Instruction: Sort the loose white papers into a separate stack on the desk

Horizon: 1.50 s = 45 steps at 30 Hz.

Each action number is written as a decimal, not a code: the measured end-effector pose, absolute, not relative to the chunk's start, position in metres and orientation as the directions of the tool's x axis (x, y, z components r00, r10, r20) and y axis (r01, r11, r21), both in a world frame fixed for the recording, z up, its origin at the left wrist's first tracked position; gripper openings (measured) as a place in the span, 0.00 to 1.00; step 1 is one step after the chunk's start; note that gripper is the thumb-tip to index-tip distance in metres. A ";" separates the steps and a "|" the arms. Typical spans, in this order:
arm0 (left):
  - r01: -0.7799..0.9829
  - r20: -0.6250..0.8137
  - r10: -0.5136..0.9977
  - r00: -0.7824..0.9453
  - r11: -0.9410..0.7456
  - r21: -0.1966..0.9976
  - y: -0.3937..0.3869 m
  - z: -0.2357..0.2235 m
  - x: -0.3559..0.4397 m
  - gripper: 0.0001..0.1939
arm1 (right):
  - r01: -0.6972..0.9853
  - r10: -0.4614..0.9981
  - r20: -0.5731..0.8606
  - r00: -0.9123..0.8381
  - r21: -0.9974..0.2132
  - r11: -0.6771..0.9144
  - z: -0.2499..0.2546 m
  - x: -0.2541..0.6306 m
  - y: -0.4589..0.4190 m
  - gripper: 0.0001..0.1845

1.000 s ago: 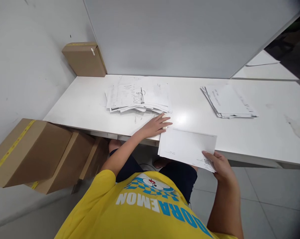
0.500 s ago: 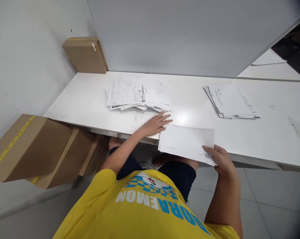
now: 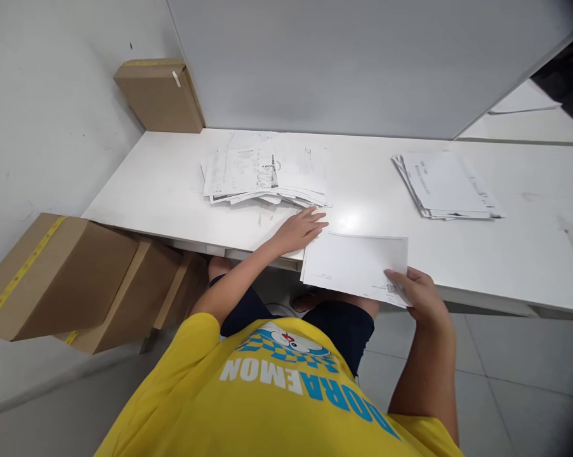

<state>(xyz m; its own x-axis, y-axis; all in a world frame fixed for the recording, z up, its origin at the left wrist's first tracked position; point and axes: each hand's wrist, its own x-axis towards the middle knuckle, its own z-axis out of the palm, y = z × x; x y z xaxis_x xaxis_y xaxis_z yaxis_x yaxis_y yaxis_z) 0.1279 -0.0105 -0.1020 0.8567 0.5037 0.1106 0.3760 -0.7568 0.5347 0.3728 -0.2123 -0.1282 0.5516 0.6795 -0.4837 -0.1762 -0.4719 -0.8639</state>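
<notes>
My right hand (image 3: 423, 295) grips a few white paper sheets (image 3: 355, 263) by their lower right corner, thumb on top. The sheets lie partly over the table's front edge, with small print and a square code near my thumb. My left hand (image 3: 299, 230) is at the table edge, fingers stretched and slightly apart, close to the sheets' upper left corner. Just beyond its fingertips lies an uneven stack of printed papers (image 3: 248, 171). Whatever lies under the left fingers is hidden.
A second paper stack (image 3: 450, 184) lies on the right of the white table (image 3: 362, 171). One cardboard box (image 3: 157, 95) stands in the back left corner. Several more boxes (image 3: 58, 273) stand at the left below the tabletop. A grey panel (image 3: 309, 63) closes off the back.
My left fingers have drawn slightly closer together, and the pale block seen under them earlier is now covered. The held sheets have straightened slightly. The view has shifted a little.
</notes>
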 end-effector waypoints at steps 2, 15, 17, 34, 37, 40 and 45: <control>0.429 0.113 0.566 0.816 -0.726 0.537 -0.008 -0.098 0.138 0.20 | -0.183 0.678 -0.483 0.554 -0.865 -0.467 -0.132 0.375 -0.212 0.14; 0.567 -0.003 0.662 0.749 -0.639 0.520 -0.004 -0.107 0.162 0.21 | -0.187 0.701 -0.450 0.554 -0.887 -0.422 -0.146 0.379 -0.213 0.15; 0.559 -0.019 0.654 0.757 -0.632 0.536 -0.003 -0.108 0.161 0.21 | -0.192 0.697 -0.452 0.557 -0.886 -0.421 -0.143 0.377 -0.213 0.15; 0.460 -0.037 0.601 0.798 -0.569 0.682 0.006 -0.113 0.157 0.18 | -0.203 0.665 -0.490 0.564 -0.863 -0.463 -0.131 0.371 -0.219 0.14; 0.432 0.000 0.633 0.774 -0.528 0.732 0.006 -0.114 0.155 0.19 | -0.230 0.601 -0.495 0.628 -0.856 -0.464 -0.122 0.379 -0.229 0.15; 0.400 0.025 0.635 0.772 -0.517 0.757 0.003 -0.113 0.152 0.19 | -0.209 0.367 -0.269 0.890 -0.958 -0.195 -0.117 0.399 -0.227 0.13; 0.394 0.053 0.639 0.768 -0.536 0.747 0.002 -0.112 0.150 0.18 | -0.075 0.102 -0.064 0.993 -0.991 0.109 -0.113 0.441 -0.177 0.18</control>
